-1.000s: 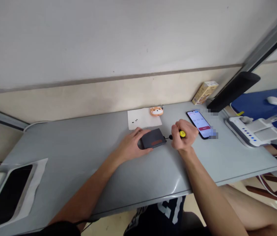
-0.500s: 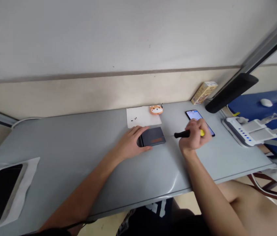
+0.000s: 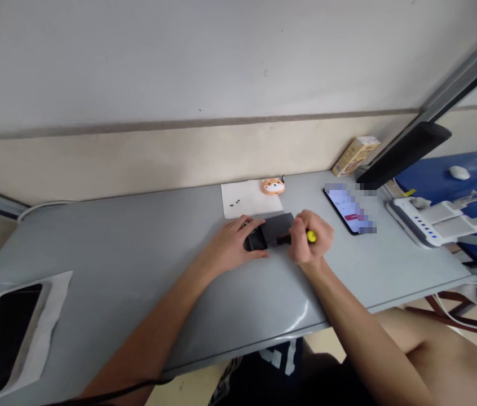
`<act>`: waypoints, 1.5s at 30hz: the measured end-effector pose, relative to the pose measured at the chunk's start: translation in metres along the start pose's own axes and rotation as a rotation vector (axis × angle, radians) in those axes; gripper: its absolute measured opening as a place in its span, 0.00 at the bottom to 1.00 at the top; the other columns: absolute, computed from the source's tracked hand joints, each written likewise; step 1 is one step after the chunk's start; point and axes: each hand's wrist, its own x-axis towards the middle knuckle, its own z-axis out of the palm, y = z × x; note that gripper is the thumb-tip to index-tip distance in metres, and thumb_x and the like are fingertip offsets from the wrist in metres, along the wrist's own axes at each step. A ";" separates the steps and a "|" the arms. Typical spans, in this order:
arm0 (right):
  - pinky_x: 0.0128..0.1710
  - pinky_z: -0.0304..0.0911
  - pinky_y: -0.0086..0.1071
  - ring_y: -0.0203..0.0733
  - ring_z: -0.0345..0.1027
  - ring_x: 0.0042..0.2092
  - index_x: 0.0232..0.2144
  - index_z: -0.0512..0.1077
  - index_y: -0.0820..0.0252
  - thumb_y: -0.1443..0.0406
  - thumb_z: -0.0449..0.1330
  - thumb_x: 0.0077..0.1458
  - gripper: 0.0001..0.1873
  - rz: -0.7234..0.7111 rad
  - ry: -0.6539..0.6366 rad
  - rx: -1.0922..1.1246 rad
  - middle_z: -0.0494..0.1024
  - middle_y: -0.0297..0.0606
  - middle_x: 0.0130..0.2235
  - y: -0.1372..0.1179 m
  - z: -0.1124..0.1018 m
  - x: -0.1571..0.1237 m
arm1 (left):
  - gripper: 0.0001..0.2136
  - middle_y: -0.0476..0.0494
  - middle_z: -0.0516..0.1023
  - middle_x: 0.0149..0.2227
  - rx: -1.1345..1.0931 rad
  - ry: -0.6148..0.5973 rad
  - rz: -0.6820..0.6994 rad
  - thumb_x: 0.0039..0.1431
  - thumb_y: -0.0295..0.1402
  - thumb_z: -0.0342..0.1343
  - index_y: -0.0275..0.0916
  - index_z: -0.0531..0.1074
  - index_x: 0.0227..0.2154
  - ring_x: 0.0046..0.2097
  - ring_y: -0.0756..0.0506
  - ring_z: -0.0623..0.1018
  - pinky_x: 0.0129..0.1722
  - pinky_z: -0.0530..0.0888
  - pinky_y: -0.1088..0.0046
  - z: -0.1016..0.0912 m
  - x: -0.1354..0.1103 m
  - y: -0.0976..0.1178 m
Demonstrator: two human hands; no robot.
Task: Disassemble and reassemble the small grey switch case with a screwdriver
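A dark grey box-like case (image 3: 257, 241) lies on the grey table, gripped at its left end by my left hand (image 3: 236, 242), thumb in front and fingers behind. Its flat cover (image 3: 278, 225) sits shifted to the right, so part of the inside shows. My right hand (image 3: 309, 235) is closed around a screwdriver (image 3: 283, 239) with a black shaft end and yellow butt, held at the cover's right front. The screwdriver's tip is hidden or too small to make out. Behind the case, several tiny dark screws (image 3: 235, 203) rest on a white paper sheet (image 3: 249, 194).
An orange animal-face case (image 3: 273, 186) sits on the paper's right edge. To the right are a lit phone (image 3: 346, 208), a small carton (image 3: 356, 155), a black cylinder (image 3: 405, 155) and a power strip (image 3: 411, 223). A dark-screened device (image 3: 5, 327) lies far left.
My right hand has brought the screwdriver left onto the case. The cover has shifted right relative to the body, exposing the inside near my left hand.
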 end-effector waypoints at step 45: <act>0.29 0.54 0.33 0.35 0.54 0.26 0.20 0.57 0.55 0.57 0.54 0.63 0.21 0.534 0.343 0.115 0.59 0.30 0.23 0.018 -0.010 0.026 | 0.09 0.44 0.80 0.45 0.076 0.272 0.079 0.72 0.39 0.54 0.47 0.80 0.44 0.51 0.40 0.72 0.52 0.68 0.56 0.012 0.004 0.023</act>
